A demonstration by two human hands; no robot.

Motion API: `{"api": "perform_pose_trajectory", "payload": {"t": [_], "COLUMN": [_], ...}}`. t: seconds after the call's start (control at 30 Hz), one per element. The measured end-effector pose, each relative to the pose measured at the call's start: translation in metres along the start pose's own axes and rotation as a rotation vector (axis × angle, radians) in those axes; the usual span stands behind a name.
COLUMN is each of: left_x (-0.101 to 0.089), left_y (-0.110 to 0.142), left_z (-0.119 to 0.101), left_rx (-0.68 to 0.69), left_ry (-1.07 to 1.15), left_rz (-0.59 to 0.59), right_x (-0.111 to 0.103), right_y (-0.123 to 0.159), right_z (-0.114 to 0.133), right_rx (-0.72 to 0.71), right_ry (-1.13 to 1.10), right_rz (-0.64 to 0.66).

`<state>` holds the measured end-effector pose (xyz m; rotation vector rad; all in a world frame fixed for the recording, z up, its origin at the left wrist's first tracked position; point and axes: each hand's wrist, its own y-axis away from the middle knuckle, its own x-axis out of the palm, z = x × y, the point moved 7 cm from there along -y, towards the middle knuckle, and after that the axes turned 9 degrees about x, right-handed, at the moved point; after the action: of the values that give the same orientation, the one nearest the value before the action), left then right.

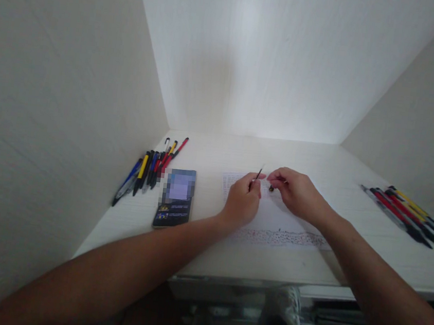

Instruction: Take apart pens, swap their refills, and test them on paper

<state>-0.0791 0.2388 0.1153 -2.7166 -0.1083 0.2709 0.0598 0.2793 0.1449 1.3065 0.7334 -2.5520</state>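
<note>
My left hand (242,199) is closed in a pinch round a thin dark pen part (258,174) that points up and away. My right hand (295,191) is closed too, its fingertips pinching a small dark piece (271,188) right beside the left thumb. Both hands hover over a white sheet of paper (273,220) that carries red scribbles along its near edge.
A bunch of several pens (152,168) lies at the left by the wall. A dark card or booklet (176,197) rests next to them. Several more pens (409,214) lie at the right. The white desk (210,156) is walled on three sides.
</note>
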Motion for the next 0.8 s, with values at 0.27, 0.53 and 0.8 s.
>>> {"api": "perform_pose_trajectory", "payload": {"t": [0.27,0.53,0.8], "left_x": [0.011,0.021,0.020], "left_y": [0.010,0.016,0.022], "left_z": [-0.015,-0.019,-0.026], "left_rx": [0.072,-0.086,0.162], "left_ry": [-0.083,-0.003,-0.230], "left_rz": [0.167,0.309,0.306], "right_x": [-0.008,-0.003,0.001], "right_y": [0.056,0.071,0.078], "right_z": [0.009,-0.020,-0.038], "right_rx": [0.117,0.454,0.659], "right_ry": [-0.239,-0.856,-0.894], "right_rz": [0.019,-0.127,-0.147]}}
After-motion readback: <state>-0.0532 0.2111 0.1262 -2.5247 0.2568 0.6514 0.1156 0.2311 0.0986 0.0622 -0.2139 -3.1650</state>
